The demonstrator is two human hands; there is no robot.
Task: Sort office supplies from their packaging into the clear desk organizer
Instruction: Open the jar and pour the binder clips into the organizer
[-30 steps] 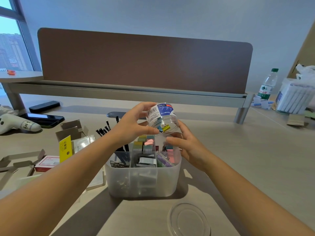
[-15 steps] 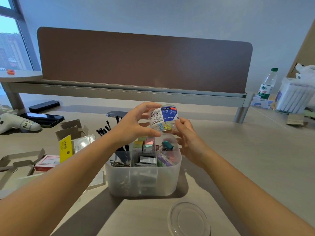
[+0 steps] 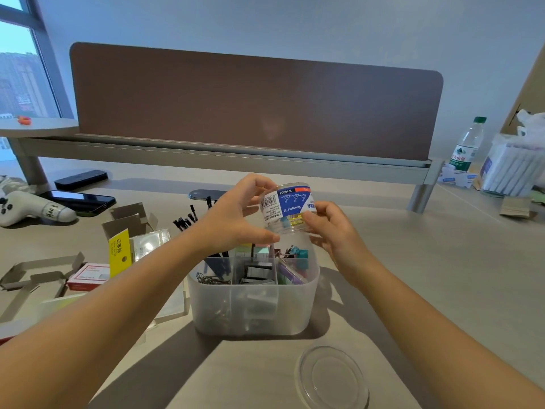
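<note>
A clear plastic jar [image 3: 287,206] with a blue label is held upside down, mouth down, above the back right of the clear desk organizer [image 3: 253,305]. My left hand [image 3: 236,219] grips the jar from the left and my right hand [image 3: 330,228] holds it from the right. A few coloured binder clips show inside the jar near its mouth. More binder clips [image 3: 295,252] lie in the organizer's back right compartment, with staple boxes, sticky notes and paper clips in the others. The jar's clear lid [image 3: 331,376] lies on the desk in front.
Opened cardboard packaging [image 3: 129,222], a yellow-tagged pack [image 3: 119,255] and a red staple box [image 3: 88,276] lie to the left. Black pens [image 3: 185,219] lie behind the organizer. Two phones [image 3: 79,200] and a white controller [image 3: 32,209] sit far left; a water bottle [image 3: 467,146] far right.
The jar has tipped from tilted to fully upside down over the organizer. Binder clips have dropped into the back right compartment. My right hand rose from under the jar to its side.
</note>
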